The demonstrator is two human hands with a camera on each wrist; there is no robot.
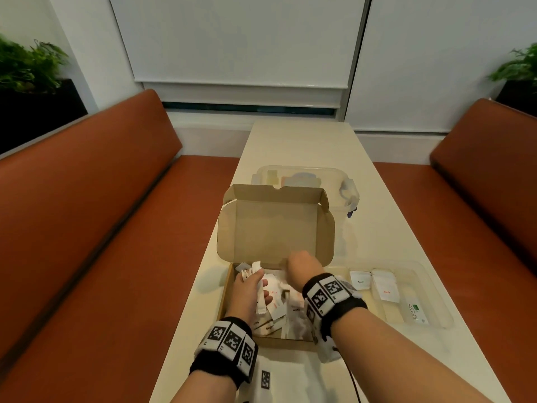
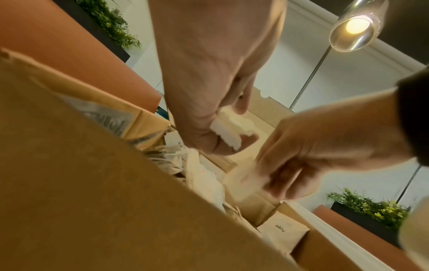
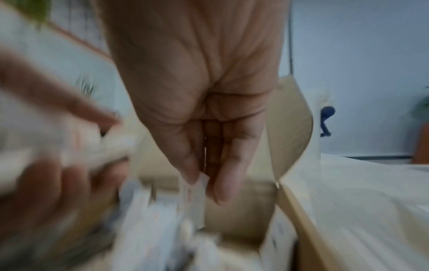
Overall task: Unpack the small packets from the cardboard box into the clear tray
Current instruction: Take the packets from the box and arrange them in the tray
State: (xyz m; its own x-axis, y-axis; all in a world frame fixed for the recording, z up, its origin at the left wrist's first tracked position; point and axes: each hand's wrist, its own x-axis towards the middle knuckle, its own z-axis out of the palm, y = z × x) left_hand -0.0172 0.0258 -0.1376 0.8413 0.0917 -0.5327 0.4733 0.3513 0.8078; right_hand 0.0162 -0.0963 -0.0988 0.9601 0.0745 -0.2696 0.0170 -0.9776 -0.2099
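The open cardboard box (image 1: 225, 295) lies on the table in front of me, its lid standing up at the back. Several small white packets (image 1: 276, 298) lie loose in it. My left hand (image 1: 255, 279) hovers over the box's left side and grips a bunch of white packets (image 2: 226, 131). My right hand (image 1: 299, 264) reaches into the far middle of the box, where its thumb and fingers pinch one small white packet (image 3: 196, 198). To the right of the box stands the clear tray (image 1: 436, 286), holding a Pepper packet (image 1: 360, 282), a Salt packet (image 1: 386, 289) and a green-printed stick (image 1: 415, 312).
A clear lidded container (image 1: 305, 175) stands behind the box's raised lid. Orange benches (image 1: 101, 228) flank the narrow cream table (image 1: 305, 141). A white sheet with a black marker (image 1: 266, 379) lies at the table's near edge, between my forearms.
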